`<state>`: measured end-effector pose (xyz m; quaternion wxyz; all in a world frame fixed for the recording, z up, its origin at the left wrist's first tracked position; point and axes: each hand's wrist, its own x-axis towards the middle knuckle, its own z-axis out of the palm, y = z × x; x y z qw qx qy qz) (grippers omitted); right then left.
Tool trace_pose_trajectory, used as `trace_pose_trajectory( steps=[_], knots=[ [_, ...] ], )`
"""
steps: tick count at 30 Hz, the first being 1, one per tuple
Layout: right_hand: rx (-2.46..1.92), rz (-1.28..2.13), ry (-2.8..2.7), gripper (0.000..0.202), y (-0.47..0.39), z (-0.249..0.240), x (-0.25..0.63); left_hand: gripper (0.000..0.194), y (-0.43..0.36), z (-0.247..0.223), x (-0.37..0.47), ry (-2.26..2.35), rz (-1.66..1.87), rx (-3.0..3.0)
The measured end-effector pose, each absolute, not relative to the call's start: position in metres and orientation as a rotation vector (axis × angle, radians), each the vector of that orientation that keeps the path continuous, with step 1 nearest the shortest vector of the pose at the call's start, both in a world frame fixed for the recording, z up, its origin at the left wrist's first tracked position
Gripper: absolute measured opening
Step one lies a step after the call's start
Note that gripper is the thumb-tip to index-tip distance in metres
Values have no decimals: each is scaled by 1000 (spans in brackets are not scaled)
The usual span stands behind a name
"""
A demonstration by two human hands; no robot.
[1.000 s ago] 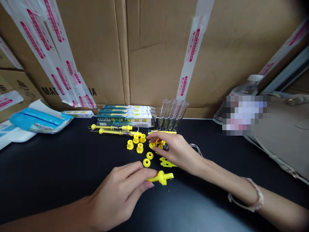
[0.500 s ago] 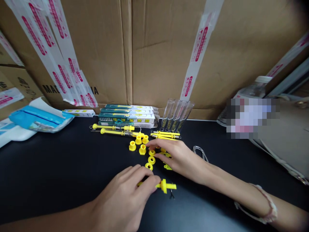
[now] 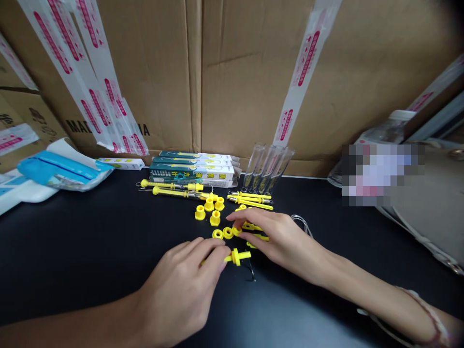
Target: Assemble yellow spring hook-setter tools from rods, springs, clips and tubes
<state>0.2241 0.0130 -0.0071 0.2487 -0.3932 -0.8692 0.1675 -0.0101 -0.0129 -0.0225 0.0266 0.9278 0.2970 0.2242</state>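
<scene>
My left hand [image 3: 192, 282] is closed around a yellow spring-scale rod [image 3: 246, 254] with a flanged collar on it; a thin dark metal hook [image 3: 252, 273] hangs by its right end. The fingers hide most of the rod. My right hand [image 3: 277, 234] has its thumb and fingers around a small yellow ring [image 3: 237, 231], the rightmost of a short row. Beside it lie two more rings, one of them this yellow ring [image 3: 218, 234]. Flat yellow strips [image 3: 253, 226] are partly under my right hand. Several yellow flanged caps [image 3: 215, 218] stand just behind the rings.
Behind the parts lie assembled spring scales [image 3: 174, 192], yellow rods with springs [image 3: 250, 200], stacked boxes [image 3: 192, 169] and upright clear tubes [image 3: 268, 166]. Metal wire hooks [image 3: 301, 223] lie right. A blue packet [image 3: 65, 166] is left; a bottle [image 3: 389, 128] and grey bag [image 3: 431, 193] are right.
The rings have shifted from a slanting line into a sideways row by my right fingertips. My left hand has moved slightly up and left with the rod.
</scene>
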Motion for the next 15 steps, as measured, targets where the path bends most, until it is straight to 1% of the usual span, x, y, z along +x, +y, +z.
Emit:
trace_pose_trajectory(
  steps=[7,11,15],
  knots=[
    [-1075,439,-2278,45,13,-6,225,25,-13,-22,-8,908,719,2848],
    [-1034,499,-2263,49,5,-3,227,25,-14,-20,-7,813,739,2844],
    [-997,570,-2343,49,-3,-6,225,27,-15,-20,-7,740,778,2915]
  ],
)
